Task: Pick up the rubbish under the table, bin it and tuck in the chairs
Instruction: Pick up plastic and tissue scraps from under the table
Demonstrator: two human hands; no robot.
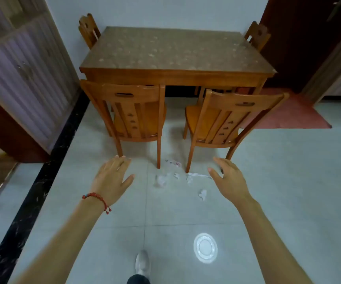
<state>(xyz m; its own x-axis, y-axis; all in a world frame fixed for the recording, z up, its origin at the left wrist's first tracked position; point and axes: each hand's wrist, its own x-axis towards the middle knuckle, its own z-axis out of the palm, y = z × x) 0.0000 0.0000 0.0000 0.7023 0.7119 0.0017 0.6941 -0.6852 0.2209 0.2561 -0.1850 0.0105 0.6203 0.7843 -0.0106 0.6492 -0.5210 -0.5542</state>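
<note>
A wooden table [177,75] stands against the far wall. Two wooden chairs face it on my side: the left chair [128,111] and the right chair [225,119], which is turned slightly and stands further out. Several crumpled white paper scraps lie on the floor tiles by the chairs' rear legs: a wad [161,180], a wrapper with red print [173,162], a strip [198,175] and a small ball [202,194]. My left hand [112,177], with a red bead bracelet, and my right hand [228,179] reach forward, both open and holding nothing.
Two more chairs [88,30] [257,34] stand at the table's far corners. A cabinet [20,74] lies to the left, a dark door [300,37] and red mat [288,111] to the right. A ceiling light's round reflection [205,247] shows on the floor near my shoe [143,263].
</note>
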